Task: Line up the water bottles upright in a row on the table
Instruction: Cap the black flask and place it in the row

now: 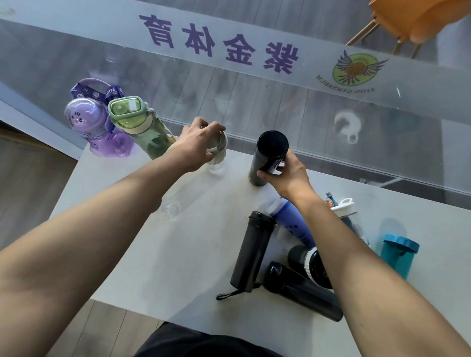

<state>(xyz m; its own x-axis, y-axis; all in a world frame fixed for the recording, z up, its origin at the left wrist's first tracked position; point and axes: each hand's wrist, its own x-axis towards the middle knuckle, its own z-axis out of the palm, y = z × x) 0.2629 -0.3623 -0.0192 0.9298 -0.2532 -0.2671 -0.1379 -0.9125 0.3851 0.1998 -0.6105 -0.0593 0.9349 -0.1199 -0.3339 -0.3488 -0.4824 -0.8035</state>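
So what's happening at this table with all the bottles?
A person is standing water bottles in a row along the table's far edge. A purple bottle and a green bottle already stand at the left end. The left hand grips the top of a clear bottle beside them; the right hand holds an upright dark bottle. Several dark and blue bottles still lie in a pile at the right; a teal one stands apart.
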